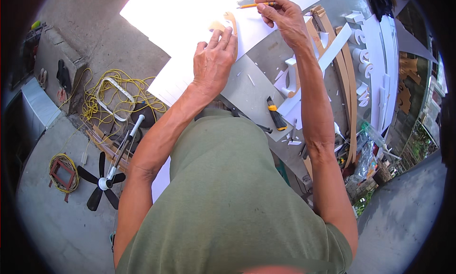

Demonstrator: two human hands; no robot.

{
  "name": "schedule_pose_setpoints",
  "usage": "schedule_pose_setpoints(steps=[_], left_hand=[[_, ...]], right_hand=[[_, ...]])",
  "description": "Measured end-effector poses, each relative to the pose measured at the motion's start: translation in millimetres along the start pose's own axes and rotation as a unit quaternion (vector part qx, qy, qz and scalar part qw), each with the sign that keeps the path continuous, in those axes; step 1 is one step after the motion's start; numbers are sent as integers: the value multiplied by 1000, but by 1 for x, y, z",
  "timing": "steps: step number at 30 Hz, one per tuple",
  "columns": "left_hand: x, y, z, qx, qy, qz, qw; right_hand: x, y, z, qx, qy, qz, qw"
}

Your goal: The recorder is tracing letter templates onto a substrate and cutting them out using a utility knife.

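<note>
My left hand (213,60) lies with its fingers extended over a curved tan cutout (231,23), pressing it onto a bright white sheet (175,32). Glare washes out much of that sheet, and the hand covers part of the cutout. To the right, my right hand (281,18) pinches a yellow pencil (251,5) whose tip points left, over the sheet and apart from the cutout.
A black-and-yellow utility knife (276,114) lies on the grey table among white scraps. Long brown strips (350,84) and white cut-out letters (363,62) lie at the right. On the floor at left are a tangled yellow cord (118,91) and a black-bladed fan (103,183).
</note>
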State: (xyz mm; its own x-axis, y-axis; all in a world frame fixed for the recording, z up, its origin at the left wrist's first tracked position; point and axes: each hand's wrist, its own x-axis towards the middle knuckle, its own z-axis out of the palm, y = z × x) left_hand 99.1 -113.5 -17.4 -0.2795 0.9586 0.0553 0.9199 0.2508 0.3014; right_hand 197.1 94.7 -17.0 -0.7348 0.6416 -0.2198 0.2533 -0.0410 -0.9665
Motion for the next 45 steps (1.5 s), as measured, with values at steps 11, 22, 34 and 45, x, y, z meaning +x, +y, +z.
schedule_pose_setpoints(steps=[11,22,34,45], left_hand=[[-1,2,5,11,11,-23,1000],[-6,6,14,-30,13,-47,998],[-3,9,15,3,-6,-48,999],[-4,8,14,0,-17,-44,999]], right_hand=[[79,-33,43,-306,-252,-64,916],[100,-20,72,-375,-366,-155,837],[104,-14,85,-425,-400,-209,785],[106,-24,63,-459,-360,-204,786]])
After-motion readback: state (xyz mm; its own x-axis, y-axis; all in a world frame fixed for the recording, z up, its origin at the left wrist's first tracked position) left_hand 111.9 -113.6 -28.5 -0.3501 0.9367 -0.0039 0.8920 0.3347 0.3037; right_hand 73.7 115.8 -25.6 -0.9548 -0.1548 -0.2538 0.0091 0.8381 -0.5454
